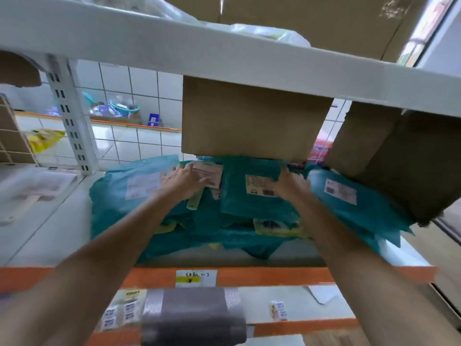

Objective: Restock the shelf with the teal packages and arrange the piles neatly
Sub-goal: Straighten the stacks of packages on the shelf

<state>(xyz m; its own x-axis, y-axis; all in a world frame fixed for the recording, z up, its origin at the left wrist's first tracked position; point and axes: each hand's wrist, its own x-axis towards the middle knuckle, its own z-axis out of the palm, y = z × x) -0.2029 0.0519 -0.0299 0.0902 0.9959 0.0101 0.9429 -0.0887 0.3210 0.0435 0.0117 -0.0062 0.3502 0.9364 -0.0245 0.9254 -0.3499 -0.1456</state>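
Observation:
Several teal packages with white labels lie piled on the white shelf (pixel 62 236) with the orange front rail. A large one (pixel 129 186) is at the left, a middle one (pixel 252 196) sits on top of the pile, and another (pixel 349 196) slopes at the right. My left hand (pixel 184 179) reaches in with fingers spread flat on a labelled package left of the middle one. My right hand (pixel 293 182) grips the upper right edge of the middle package.
A cardboard box (pixel 252 121) hangs low right behind the pile, and a second box (pixel 399 156) crowds the right side. The upper shelf board (pixel 224 56) spans overhead. A white upright post (pixel 72 116) stands at left. A grey bundle (pixel 192 315) lies on the shelf below.

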